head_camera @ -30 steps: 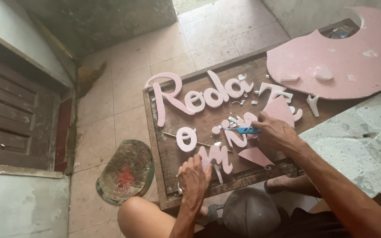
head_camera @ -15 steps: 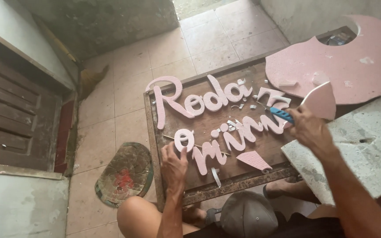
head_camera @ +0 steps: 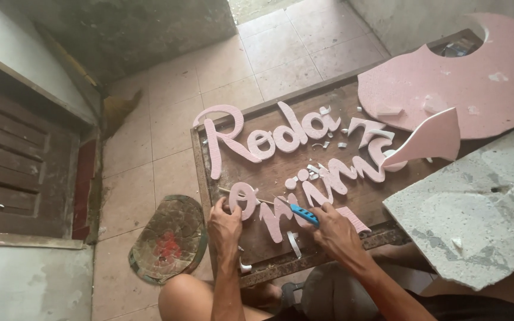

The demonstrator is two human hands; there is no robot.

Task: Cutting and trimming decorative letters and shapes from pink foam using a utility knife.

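Note:
Pink foam script letters lie in two rows on a brown wooden board (head_camera: pixel 281 172). My left hand (head_camera: pixel 224 229) presses flat on the left end of the lower row of letters (head_camera: pixel 334 178), by a round letter (head_camera: pixel 244 199). My right hand (head_camera: pixel 335 235) holds a blue utility knife (head_camera: pixel 303 214), its tip pointing left into the foam letters at the board's near edge. A thin wooden stick (head_camera: pixel 251 197) lies across the letters just above the knife. The upper row of letters (head_camera: pixel 269 139) lies untouched.
A large pink foam sheet (head_camera: pixel 495 77) covers the board's far right, with a curved pink offcut (head_camera: pixel 432 139) beside it. A grey slab (head_camera: pixel 477 208) overlaps the right side. A round worn lid-like object (head_camera: pixel 168 238) lies on the tiled floor. Wooden shutters (head_camera: pixel 19 166) are at left.
My right hand, with the knife, has come back from the right side near the pink offcut down to the lower letters at the near edge. The left hand has stayed on the letters.

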